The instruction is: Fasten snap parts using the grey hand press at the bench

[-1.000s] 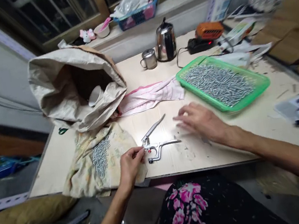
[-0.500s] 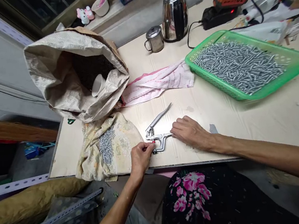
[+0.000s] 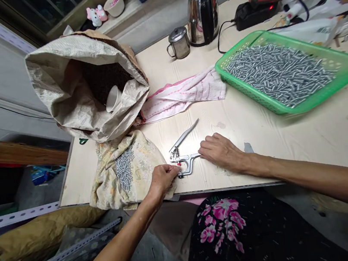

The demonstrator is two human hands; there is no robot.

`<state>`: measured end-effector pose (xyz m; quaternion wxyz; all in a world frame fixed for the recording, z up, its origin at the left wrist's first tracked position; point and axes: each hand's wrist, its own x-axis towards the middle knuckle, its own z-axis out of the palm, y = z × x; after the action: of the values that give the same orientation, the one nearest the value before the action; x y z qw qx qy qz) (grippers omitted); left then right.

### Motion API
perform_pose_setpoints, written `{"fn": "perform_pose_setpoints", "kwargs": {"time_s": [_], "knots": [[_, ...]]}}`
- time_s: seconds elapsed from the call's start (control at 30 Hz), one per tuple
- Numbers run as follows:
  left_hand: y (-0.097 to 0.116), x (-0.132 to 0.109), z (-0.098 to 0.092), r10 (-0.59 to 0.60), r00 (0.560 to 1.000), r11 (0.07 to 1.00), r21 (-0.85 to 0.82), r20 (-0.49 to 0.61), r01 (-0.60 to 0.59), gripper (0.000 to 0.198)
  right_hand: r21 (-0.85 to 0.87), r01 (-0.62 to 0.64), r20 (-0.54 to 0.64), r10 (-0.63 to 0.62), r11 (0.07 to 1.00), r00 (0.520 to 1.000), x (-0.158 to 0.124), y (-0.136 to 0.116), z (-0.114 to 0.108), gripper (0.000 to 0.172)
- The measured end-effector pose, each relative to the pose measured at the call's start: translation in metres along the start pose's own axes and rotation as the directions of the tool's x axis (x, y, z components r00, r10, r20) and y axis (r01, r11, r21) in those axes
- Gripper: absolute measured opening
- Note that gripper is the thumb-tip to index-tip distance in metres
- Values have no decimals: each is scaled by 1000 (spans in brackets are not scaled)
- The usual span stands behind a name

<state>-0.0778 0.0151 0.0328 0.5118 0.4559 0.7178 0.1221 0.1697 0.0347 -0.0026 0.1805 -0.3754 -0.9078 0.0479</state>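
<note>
One left hand (image 3: 163, 178) in a pinch, contents unclear, right hand (image 3: 221, 151) around silver pliers' (image 3: 191, 165) handle (image 3: 195, 155), near worktop's (image 3: 208, 183) front edge.

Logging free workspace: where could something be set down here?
Bare tabletop lies between the striped towel and right hand, and between the green basket and right forearm, beside a grey scrap. Crowded: around the snap pliers and left hand, and behind the basket by the battery charger.

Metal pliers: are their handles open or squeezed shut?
Open: the upper handle slants well apart from the lower handle, whose end is at the right hand.
</note>
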Motion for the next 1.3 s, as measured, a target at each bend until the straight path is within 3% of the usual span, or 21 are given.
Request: {"fn": "perform_pose_setpoints", "kwargs": {"time_s": [0.1,0.23,0.33,0.47,0.67,0.73,0.8,0.83,0.9,0.97,1.03,1.13,1.3], "knots": [[0,1,-1,6,1000,1000,15,11,-6,44,88,-25,94,17,996,995,5,12,-9,25],[-2,0,-1,9,1000,1000,26,16,-10,45,95,-61,152,47,994,987,20,39,-14,86],[-4,0,0,9,1000,1000,21,-6,-9,47,100,-15,240,-10,995,971,36,53,-11,105],[-6,0,1,21,1000,1000,23,-12,-20,49,77,50,248,-68,996,966,47,53,-13,102],[-5,0,-1,5,1000,999,48,1,-5,46,17,48,279,-51,999,959,42,38,-27,78],[-5,-3,0,6,1000,995,102,-10,-5,42,37,42,264,-50,998,963,38,34,-29,71],[-2,-10,3,112,990,965,248,-83,-88,35,71,49,234,-64,996,970,34,29,-29,64],[1,-14,6,224,966,922,349,-133,-166,31,84,50,222,-68,995,973,32,27,-29,62],[9,-18,14,505,848,759,552,-164,-345,24,100,39,213,-60,994,975,29,23,-28,61],[21,-14,21,711,701,548,670,-57,-501,37,117,16,200,-39,993,979,26,21,-27,66],[33,-3,26,777,615,374,690,132,-620,57,136,-9,184,-16,991,983,23,20,-27,76],[49,17,27,726,590,258,655,354,-710,68,107,-100,232,73,989,970,21,22,-31,83],[67,27,29,653,626,204,697,427,-688,64,54,-157,318,132,986,939,21,24,-43,48]]}}
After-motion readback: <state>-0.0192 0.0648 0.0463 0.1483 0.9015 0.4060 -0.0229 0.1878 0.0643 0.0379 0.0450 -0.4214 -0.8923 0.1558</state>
